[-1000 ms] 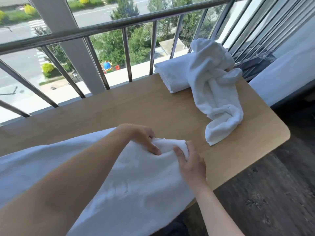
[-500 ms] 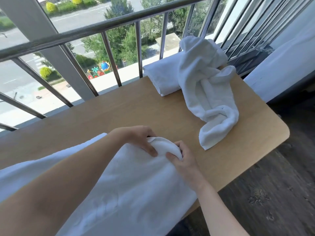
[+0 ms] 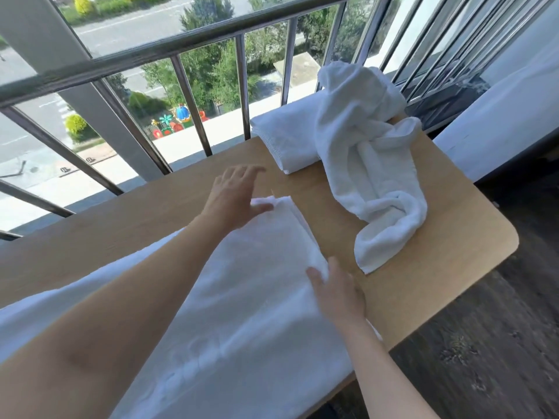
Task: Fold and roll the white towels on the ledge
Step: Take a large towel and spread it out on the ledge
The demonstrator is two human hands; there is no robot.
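White towel [image 3: 257,282] lies lengthwise on wooden ledge [image 3: 423,282], folded end pointing at right end. Ledge runs under steel railing [image 3: 181,49], dark plank floor [image 3: 484,343] beside it. Folded towel [image 3: 284,137] and crumpled towel [image 3: 372,176] touch at ledge's right end. We see left hand [image 3: 236,198] flat, fingers spread, on far corner, and right hand [image 3: 335,291] flat on near corner. Half second ago both pinched bunched end together. Now they're apart, gripping nothing.
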